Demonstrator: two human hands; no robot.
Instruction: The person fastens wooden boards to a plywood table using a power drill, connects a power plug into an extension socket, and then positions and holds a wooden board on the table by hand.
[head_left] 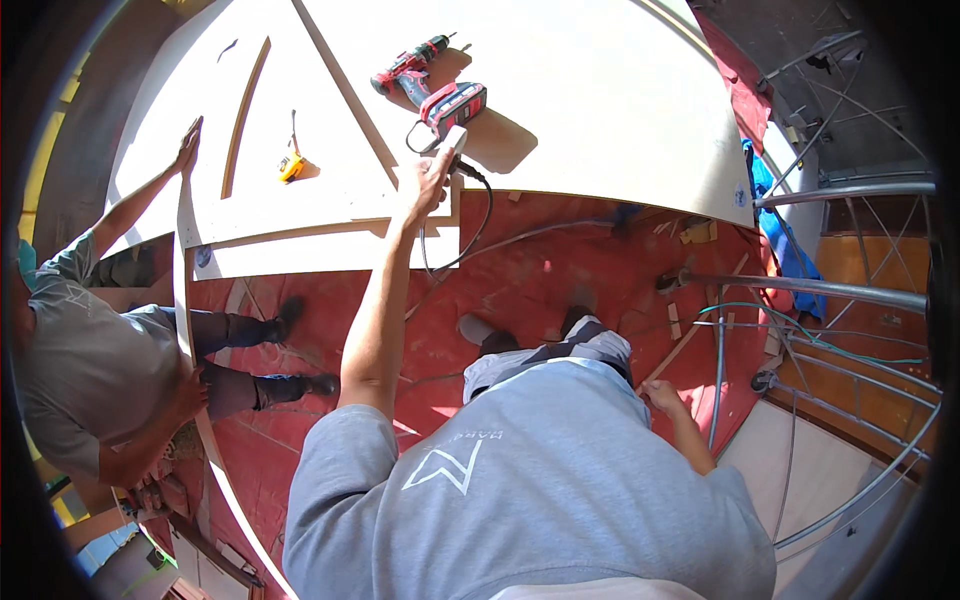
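My left hand (430, 185) reaches forward over the near edge of a large pale board (600, 110). It is closed around a small pale device (456, 139) that has a black cord (484, 185). Just beyond the device, a red and black cordless drill (410, 80) lies on the board. Low at my right side, my right hand (660, 395) has its fingers curled; whatever is in them, if anything, is hidden. A yellow tape measure (291, 167) rests on the board to the left, between wooden strips.
At the left a co-worker (95, 350) holds a long pale strip (182, 290), one hand (188, 148) at the board's edge. Red sheeting (560, 265) with wood offcuts covers the floor. Metal scaffold tubes (850, 190) and a green cable (840, 350) stand at my right.
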